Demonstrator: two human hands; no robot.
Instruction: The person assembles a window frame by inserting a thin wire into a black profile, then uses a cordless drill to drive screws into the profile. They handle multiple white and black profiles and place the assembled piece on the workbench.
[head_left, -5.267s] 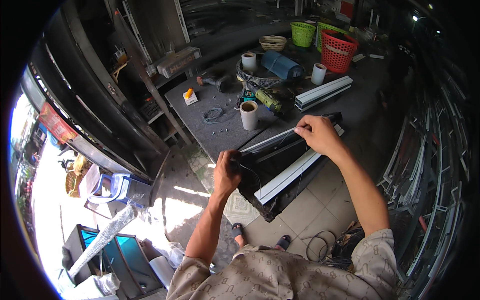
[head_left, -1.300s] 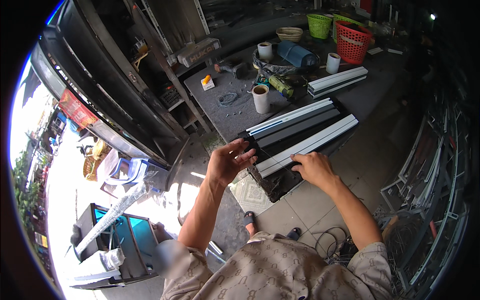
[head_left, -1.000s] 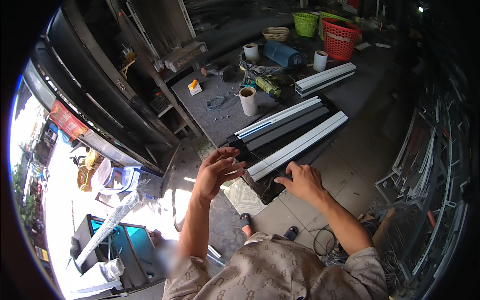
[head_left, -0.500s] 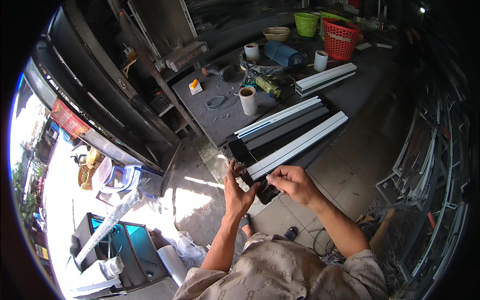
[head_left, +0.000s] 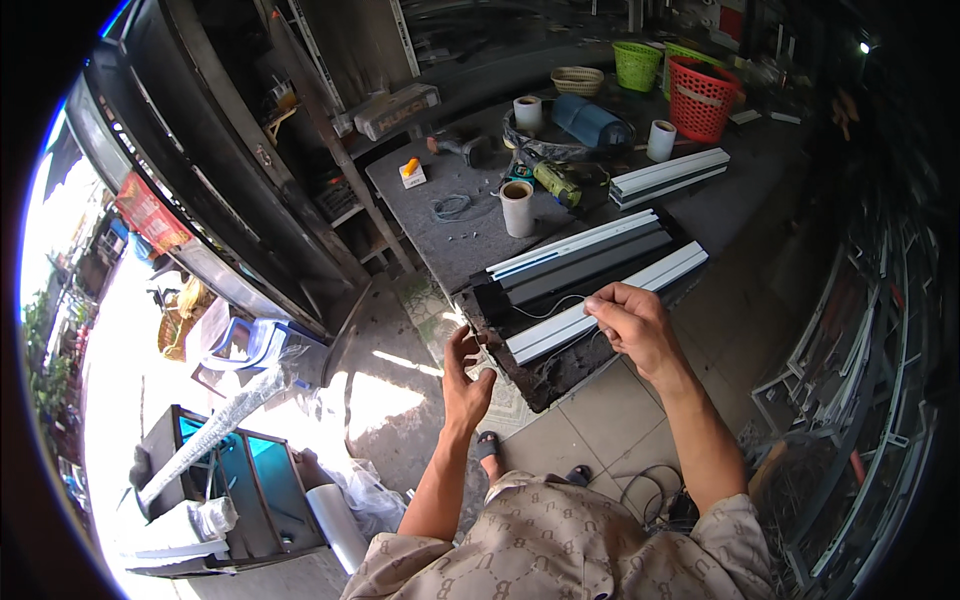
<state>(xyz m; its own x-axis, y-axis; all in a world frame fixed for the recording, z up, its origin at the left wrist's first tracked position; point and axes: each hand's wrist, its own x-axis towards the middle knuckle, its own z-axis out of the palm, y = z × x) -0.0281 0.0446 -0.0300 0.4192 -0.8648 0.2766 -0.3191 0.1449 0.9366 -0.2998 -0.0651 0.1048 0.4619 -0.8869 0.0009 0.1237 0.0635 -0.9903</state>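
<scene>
Between the thumb and fingers of my right hand (head_left: 632,325), held above the near white metal profile, is a thin pale cord (head_left: 545,309). It bows down toward the black end of a dark grey profile (head_left: 590,266); whether it is tied there I cannot tell. My left hand (head_left: 467,385) hangs beside the table's near corner, fingers curled but apart from the thumb, with nothing visible in it. The near white profile (head_left: 610,302) lies along the table edge. Beyond the dark piece lies another white profile (head_left: 570,246).
On the dark worktable (head_left: 415,220) are a roll of wrap (head_left: 517,212), a green power tool (head_left: 556,184), a loose wire coil (head_left: 452,207) and more profiles (head_left: 670,177). A red basket (head_left: 700,105) stands at the back. Metal lengths crowd the right; a glass-sided case (head_left: 245,490) stands lower left.
My right hand has moved up and right, and the cord, straight before, now curves slackly. My left hand has drawn slightly left, away from the table corner. The whole view has shifted a little.
</scene>
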